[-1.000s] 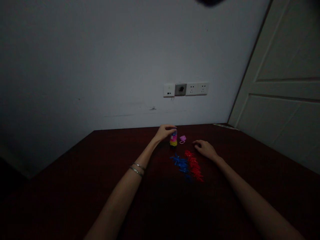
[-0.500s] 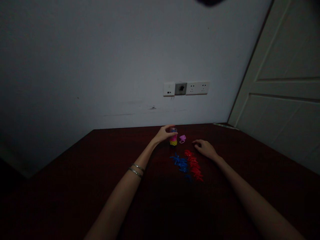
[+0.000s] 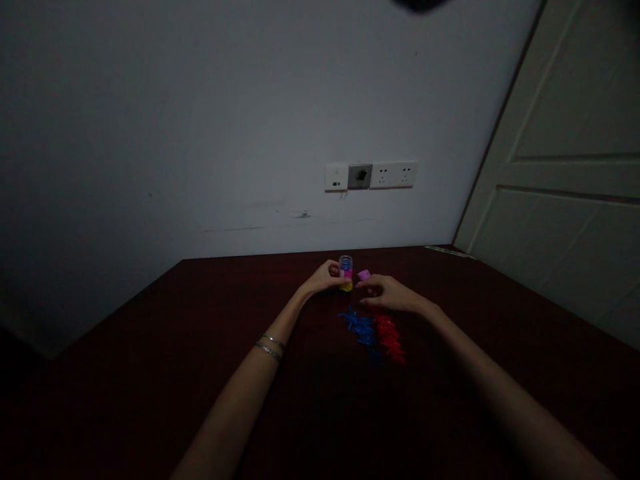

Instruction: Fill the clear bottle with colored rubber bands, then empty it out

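Note:
A small clear jar [image 3: 345, 269] stands upright near the back of the dark red table, with yellow, pink and blue layers inside. My left hand [image 3: 325, 279] is closed around its lower left side. Just right of the jar lies a pink cap-like piece [image 3: 364, 274], partly hidden by my right hand [image 3: 387, 292]. That hand hovers beside it with fingers bent and apart, and I see nothing in them. Below the hands are a pile of thin blue pieces [image 3: 363, 329] and a pile of similar red pieces [image 3: 389, 339].
The dark red table [image 3: 240, 293] meets a pale wall [image 3: 250, 133] at its back edge. Sockets and switches [image 3: 393, 175] are mounted on the wall. A panelled door [image 3: 565, 167] stands at the right, and a thin strip [image 3: 447, 251] lies at the back right edge.
My left hand has slid from the jar's top down to its lower side. My right hand has moved left, from beside the red pile to the pink piece.

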{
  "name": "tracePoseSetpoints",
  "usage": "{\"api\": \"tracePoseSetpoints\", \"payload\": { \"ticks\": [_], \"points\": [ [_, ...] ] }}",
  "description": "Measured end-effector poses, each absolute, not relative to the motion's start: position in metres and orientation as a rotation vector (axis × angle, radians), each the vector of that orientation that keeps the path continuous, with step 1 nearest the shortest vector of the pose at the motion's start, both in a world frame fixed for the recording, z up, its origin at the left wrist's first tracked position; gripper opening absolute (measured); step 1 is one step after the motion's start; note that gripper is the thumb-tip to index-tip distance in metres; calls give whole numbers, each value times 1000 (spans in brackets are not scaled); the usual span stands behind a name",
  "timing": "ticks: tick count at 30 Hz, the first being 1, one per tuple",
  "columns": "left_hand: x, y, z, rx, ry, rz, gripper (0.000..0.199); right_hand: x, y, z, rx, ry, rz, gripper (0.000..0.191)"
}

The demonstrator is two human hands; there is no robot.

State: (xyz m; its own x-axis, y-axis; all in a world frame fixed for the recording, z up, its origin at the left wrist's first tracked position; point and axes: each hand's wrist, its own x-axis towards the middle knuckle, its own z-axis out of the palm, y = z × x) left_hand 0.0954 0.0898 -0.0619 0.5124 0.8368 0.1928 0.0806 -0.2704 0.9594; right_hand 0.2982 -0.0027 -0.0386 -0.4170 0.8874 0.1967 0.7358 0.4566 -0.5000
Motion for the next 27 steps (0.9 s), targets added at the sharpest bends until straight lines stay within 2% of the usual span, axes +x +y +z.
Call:
{"api": "tracePoseSetpoints", "payload": {
  "ticks": [4,7,13,18,23,27],
  "points": [
    [98,89,-70,1677,807,916,55,275,-24,-27,-1365,-2550,492,74],
    [99,86,-73,1684,804,900,51,267,-31,-25,-1521,-2636,511,77],
    [98,81,-71,1706,815,886,44,261,-33,-24,-1623,-2744,445,47],
    [96,77,-65,1689,782,870,41,260,-31,-29,-1549,-2716,490,32],
    [94,75,-64,1685,783,831,37,256,-31,-31,-1500,-2696,506,24],
    [94,78,-69,1690,764,796,42,255,-32,-32,-1518,-2669,483,24]
  ]
}}
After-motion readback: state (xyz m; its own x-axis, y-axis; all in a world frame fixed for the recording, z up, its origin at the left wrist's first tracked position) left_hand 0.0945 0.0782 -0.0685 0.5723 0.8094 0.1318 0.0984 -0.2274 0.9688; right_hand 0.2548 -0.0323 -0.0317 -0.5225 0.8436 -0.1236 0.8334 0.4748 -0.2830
